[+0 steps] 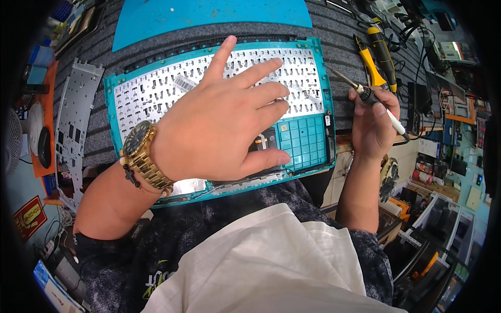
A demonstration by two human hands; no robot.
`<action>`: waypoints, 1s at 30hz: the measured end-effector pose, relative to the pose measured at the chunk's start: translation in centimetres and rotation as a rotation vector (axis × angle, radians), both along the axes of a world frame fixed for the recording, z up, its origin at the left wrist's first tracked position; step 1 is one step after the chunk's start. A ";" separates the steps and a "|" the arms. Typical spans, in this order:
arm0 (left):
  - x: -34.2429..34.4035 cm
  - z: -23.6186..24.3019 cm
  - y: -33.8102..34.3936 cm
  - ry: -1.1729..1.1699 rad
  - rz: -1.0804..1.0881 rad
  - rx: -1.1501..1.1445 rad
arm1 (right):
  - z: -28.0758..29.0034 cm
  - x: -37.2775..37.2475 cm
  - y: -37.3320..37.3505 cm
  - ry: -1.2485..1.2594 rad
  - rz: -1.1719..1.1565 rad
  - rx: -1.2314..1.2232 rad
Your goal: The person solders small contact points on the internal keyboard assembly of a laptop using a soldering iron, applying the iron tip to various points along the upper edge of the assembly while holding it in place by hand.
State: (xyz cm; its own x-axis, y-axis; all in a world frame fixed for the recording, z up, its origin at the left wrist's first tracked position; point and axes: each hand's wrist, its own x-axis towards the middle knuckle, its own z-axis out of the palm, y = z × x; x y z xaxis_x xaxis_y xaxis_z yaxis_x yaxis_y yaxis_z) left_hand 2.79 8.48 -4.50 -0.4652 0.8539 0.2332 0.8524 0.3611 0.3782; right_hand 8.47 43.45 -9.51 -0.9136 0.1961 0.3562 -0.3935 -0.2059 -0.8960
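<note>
My left hand (229,112) lies spread over a teal laptop top case (112,112), its fingers apart across the silver keyboard backplate (143,96). The palm hides much of the middle of the case. Between thumb and fingers a dark touchpad part (269,140) shows. To the right of the case, my right hand (374,122) is closed around a soldering iron (383,110) with a black and white handle. Its thin metal tip points up and left, near the case's upper right edge and apart from it. A black cord trails from the handle's end.
A blue mat (214,18) lies beyond the case on a grey ribbed cloth (99,138). At the left is a perforated silver metal plate (75,115). Yellow-and-black hand tools (383,57) and tangled black cables (417,31) lie at the upper right. Cluttered shelves (436,229) stand right.
</note>
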 end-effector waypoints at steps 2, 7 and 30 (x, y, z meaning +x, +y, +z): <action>-0.1 0.1 0.1 0.021 0.004 0.018 | 0.0 0.0 -0.1 0.003 0.006 -0.023; -0.2 -0.1 0.2 0.054 0.003 0.082 | -0.1 -0.1 0.1 0.005 0.018 -0.040; 0.1 0.6 0.3 0.012 0.001 0.011 | 0.4 -0.8 -0.1 -0.037 0.009 -0.123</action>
